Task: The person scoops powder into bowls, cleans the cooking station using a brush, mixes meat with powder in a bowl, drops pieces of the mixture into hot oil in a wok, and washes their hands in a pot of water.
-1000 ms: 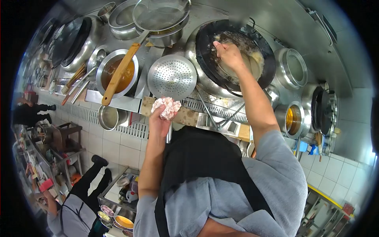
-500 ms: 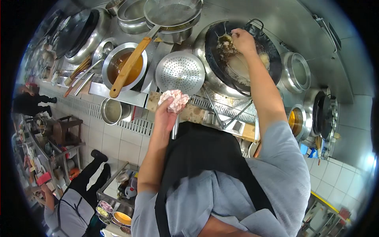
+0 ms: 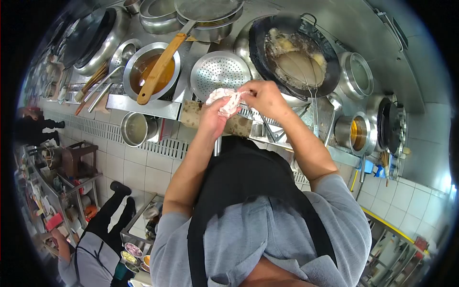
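In my left hand (image 3: 213, 117) rests a clump of pale pink, white-coated raw meat (image 3: 223, 98), with the fingers closed around it. My right hand (image 3: 267, 99) pinches the clump's right edge between thumb and fingers, pulling at a bit of it. Both hands are in front of a round perforated skimmer (image 3: 217, 69). Behind them and to the right, a black wok (image 3: 331, 62) holds bubbling oil with pale, frying pieces. A wire strainer (image 3: 314, 103) dips into the oil, its long handle pointing toward me.
A steel bowl of brown liquid (image 3: 153, 69) stands left, with a wooden-handled sieve (image 3: 165, 67) lying across it. Another pot (image 3: 134, 129) hangs near the counter's front edge. A steel pot (image 3: 353, 131) sits right. A co-worker (image 3: 98, 251) is at the lower left.
My right hand has come back from over the wok to the meat in my left hand. Pale pieces now show at the wok's far side. My left hand has shifted slightly right.
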A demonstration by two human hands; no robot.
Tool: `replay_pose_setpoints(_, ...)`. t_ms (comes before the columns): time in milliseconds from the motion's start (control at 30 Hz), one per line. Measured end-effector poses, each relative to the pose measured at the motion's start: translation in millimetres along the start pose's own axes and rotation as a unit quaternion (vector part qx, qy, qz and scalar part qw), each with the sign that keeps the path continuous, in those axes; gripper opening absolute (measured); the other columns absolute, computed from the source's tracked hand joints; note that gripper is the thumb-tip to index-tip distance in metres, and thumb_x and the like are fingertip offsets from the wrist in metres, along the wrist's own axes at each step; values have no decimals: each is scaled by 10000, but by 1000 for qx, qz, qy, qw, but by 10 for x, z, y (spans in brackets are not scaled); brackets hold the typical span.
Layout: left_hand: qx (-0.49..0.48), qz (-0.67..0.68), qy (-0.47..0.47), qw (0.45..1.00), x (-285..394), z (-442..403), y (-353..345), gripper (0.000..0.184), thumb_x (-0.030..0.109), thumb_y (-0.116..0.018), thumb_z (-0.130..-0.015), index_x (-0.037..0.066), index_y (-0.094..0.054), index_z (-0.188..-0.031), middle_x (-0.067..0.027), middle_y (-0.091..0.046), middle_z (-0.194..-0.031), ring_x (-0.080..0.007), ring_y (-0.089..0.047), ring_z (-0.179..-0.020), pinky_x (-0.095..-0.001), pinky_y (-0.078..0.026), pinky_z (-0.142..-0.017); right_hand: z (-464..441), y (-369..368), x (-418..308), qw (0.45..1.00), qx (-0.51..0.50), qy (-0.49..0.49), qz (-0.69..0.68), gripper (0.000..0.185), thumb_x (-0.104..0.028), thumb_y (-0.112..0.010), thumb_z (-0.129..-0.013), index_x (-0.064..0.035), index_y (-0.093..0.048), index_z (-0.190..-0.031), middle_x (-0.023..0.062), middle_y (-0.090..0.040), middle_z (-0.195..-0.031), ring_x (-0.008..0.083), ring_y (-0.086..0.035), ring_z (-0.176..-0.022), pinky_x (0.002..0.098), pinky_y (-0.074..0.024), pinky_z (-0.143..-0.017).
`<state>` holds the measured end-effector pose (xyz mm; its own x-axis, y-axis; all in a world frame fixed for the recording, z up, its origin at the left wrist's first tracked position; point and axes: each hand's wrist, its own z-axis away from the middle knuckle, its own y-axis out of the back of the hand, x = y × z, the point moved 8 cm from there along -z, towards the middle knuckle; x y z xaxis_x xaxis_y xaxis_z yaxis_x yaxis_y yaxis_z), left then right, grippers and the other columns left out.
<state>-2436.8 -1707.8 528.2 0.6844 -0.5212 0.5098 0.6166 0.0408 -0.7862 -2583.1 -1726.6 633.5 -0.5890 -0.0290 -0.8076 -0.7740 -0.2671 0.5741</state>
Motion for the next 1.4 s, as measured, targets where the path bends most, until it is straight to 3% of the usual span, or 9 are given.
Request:
replay_pose_setpoints(367, 3, 0, 19, 1000, 17, 36, 26, 369, 145, -607, -943, 10, -585, -1285, -154, -682, -1221, -282, -682, -1109, -400, -596, -870, -74, 465, 530, 835, 72, -114, -533, 209, -228, -663, -993, -43, -571, -1023, 118, -663, -954, 269, -726, -884, 342, -615, -733)
replay_pose_setpoints(467, 11, -4, 18, 1000, -22, 16, 45, 375, 151, -606, -944, 8, -576, -1289, -148, -678, -1220, -272, -685, -1088, -396, -598, -861, -242, 272, 801, 903, 21, -92, -420, 207, -152, -703, -957, -49, -562, -1068, 121, -665, -1005, 263, -725, -895, 331, -611, -739)
replay_pose_setpoints(600, 33, -6, 9, 999, -10, 72, 60, 373, 143, -610, -942, -1, -572, -1285, -153, -677, -1204, -271, -691, -1061, -392, -606, -845, -311, 410, 543, 850, 22, -109, -514, 135, -103, -703, -944, -39, -599, -1003, 126, -683, -1012, 209, -712, -838, 345, -602, -746)
replay_pose_setpoints(767, 49, -2, -12, 999, 25, 87, 92, 386, 167, -619, -939, 2, -569, -1285, -152, -675, -1202, -264, -690, -1054, -389, -606, -834, -638, 930, 1033, 924, 156, -114, -330, 317, -337, -736, -946, -69, -660, -797, -44, -497, -593, 56, -376, -473, 280, -235, -383)
replay_pose_setpoints(867, 58, -4, -17, 998, 8, 104, 107, 390, 206, -614, -954, 2, -571, -1284, -155, -674, -1207, -265, -688, -1060, -396, -602, -846, -1030, 1253, 1216, 970, 204, -53, 123, 450, -490, -631, -963, -74, -683, -799, 106, -665, -657, 274, -613, -590, 417, -476, -557)
replay_pose_setpoints(1067, 21, 34, -14, 999, 10, 94, 12, 457, 350, -523, -1005, 1, -569, -1297, -178, -662, -1244, -314, -663, -1129, -444, -573, -926, -1663, 1330, 1280, 929, 151, -53, 333, 413, -431, -625, -950, -97, -672, -1189, 157, -712, -1157, 369, -648, -1113, 451, -499, -969)
replay_pose_setpoints(1133, 7, 57, -10, 998, 15, 101, -24, 478, 377, -523, -1000, -8, -574, -1280, -177, -667, -1234, -328, -667, -1119, -463, -569, -923, -1689, 1549, 1219, 901, 277, 24, 334, 502, -385, -647, -929, -116, -586, -1349, 146, -671, -1275, 347, -606, -1210, 428, -444, -1072)
replay_pose_setpoints(1267, -7, 33, -24, 999, 15, 59, -8, 476, 332, -490, -1010, 12, -511, -1362, -184, -648, -1264, -352, -661, -1130, -498, -568, -932, -1005, 1061, 407, 993, 111, 34, 34, 448, -246, -738, -883, -65, -653, -1284, 162, -643, -1329, 264, -702, -1006, 366, -550, -889)
replay_pose_setpoints(1400, -27, -9, -40, 999, 107, 34, -197, 410, 219, -504, -1031, 26, -483, -1392, -182, -645, -1247, -316, -666, -1116, -473, -598, -874, -227, 32, -299, 990, -47, 132, 26, 297, -208, -728, -862, -80, -721, -1129, 106, -747, -983, 215, -706, -828, 338, -552, -782)
